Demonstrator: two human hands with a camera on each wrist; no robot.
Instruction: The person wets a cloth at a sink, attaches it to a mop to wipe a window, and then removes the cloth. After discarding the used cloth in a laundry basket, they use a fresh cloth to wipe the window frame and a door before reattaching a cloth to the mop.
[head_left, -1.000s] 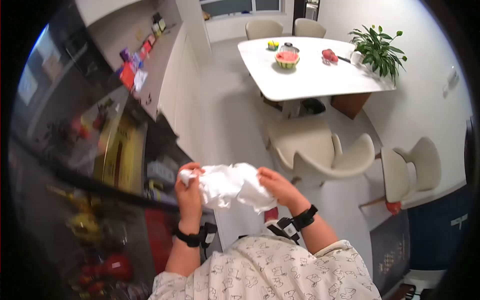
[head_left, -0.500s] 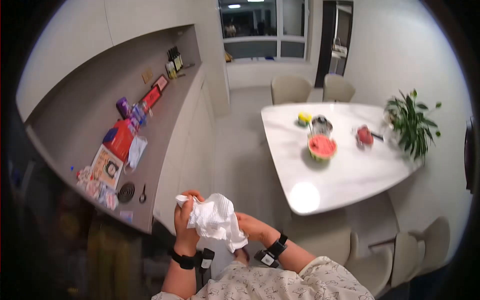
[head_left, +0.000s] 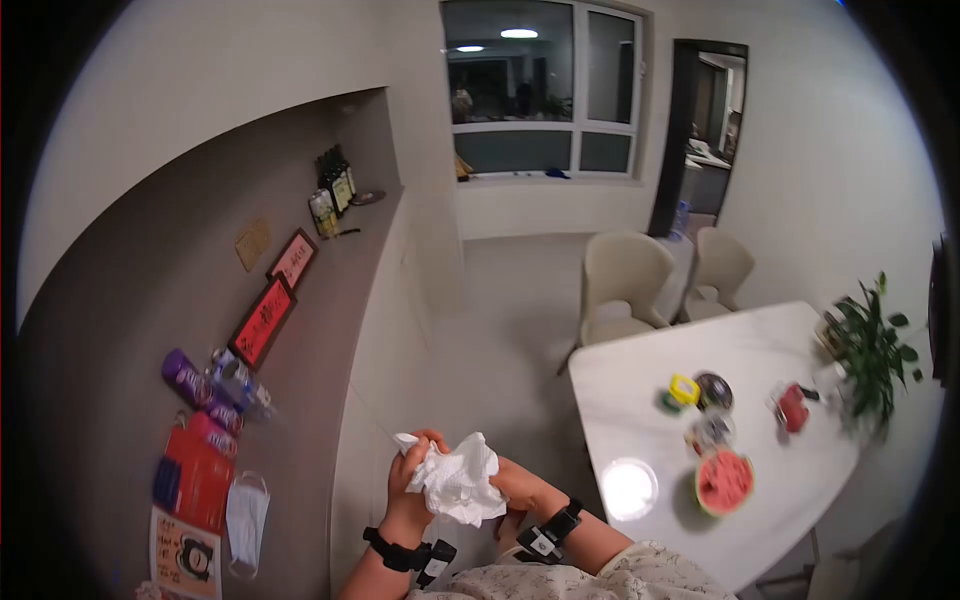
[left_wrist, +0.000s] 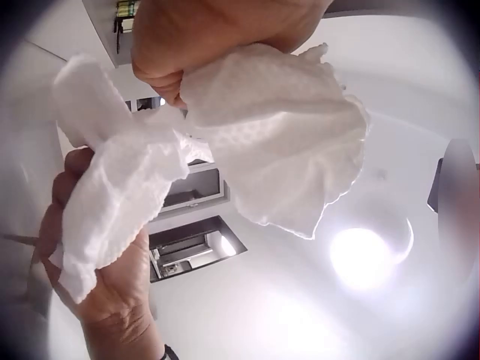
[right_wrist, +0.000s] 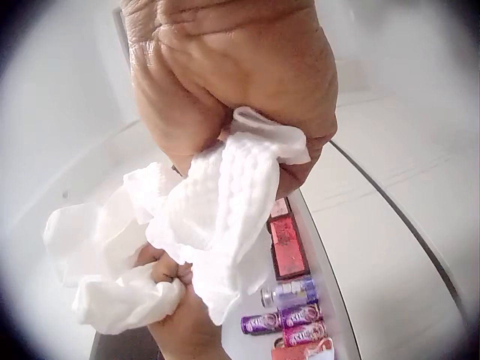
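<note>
A crumpled white paper towel (head_left: 462, 482) with a dimpled texture hangs between my two hands in front of my body. My left hand (head_left: 407, 495) grips its left side, and a corner sticks up past the fingers. On the other side, my right hand (head_left: 524, 487) holds the towel, its fingertips partly hidden behind it in the head view. From the right wrist, the towel (right_wrist: 217, 202) shows bunched in the curled right fingers, with folds hanging down. The left wrist view has the towel (left_wrist: 277, 139) spread below the left hand (left_wrist: 217, 37).
Left is a counter (head_left: 315, 330) with red framed signs (head_left: 265, 320), purple cans (head_left: 187, 377), a face mask (head_left: 246, 520) and bottles (head_left: 337, 185). To the right, a white table (head_left: 620, 380) bears a cut watermelon (head_left: 724, 482) and a red-filled bag (head_left: 792, 408). Chairs (head_left: 625, 270) stand behind it.
The view has swung up and forward, bringing the counter and window into sight and the table nearer on the right. My hands have drawn closer together, and the towel is more bunched.
</note>
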